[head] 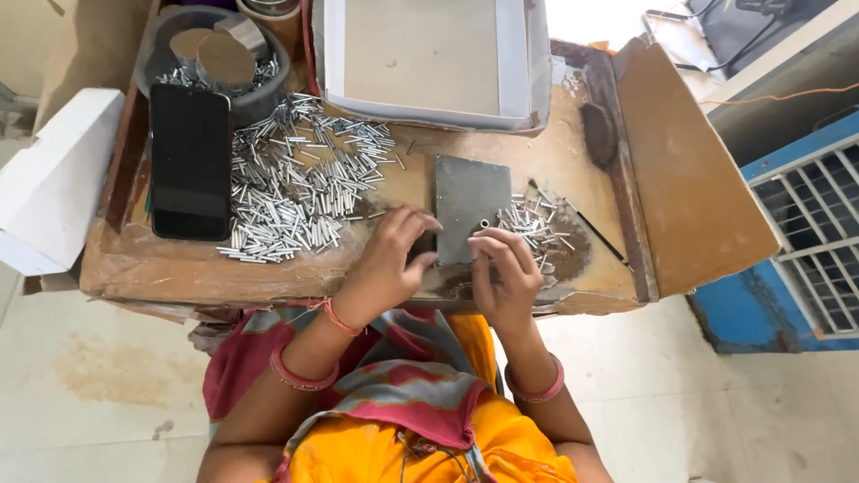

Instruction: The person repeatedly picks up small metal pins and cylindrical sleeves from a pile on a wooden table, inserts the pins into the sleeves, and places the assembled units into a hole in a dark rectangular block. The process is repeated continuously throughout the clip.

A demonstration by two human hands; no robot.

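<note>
1. the left hand [389, 259] is resting at the left edge of the grey plate [470, 201], fingers curled; what it is gripping cannot be told.
2. the right hand [506, 273] is pinching 1 small tube [484, 224] over the plate's lower edge.
3. a small pin pile [537, 228] is lying just right of the plate; a large pile [300, 179] is lying to its left, beside the phone [190, 161].

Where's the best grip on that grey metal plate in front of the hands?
Probably the grey metal plate's far edge, reached from above and behind. It lies flat on the tray, the left hand and right hand crowd its near edge, and small pins crowd its right side.
</note>
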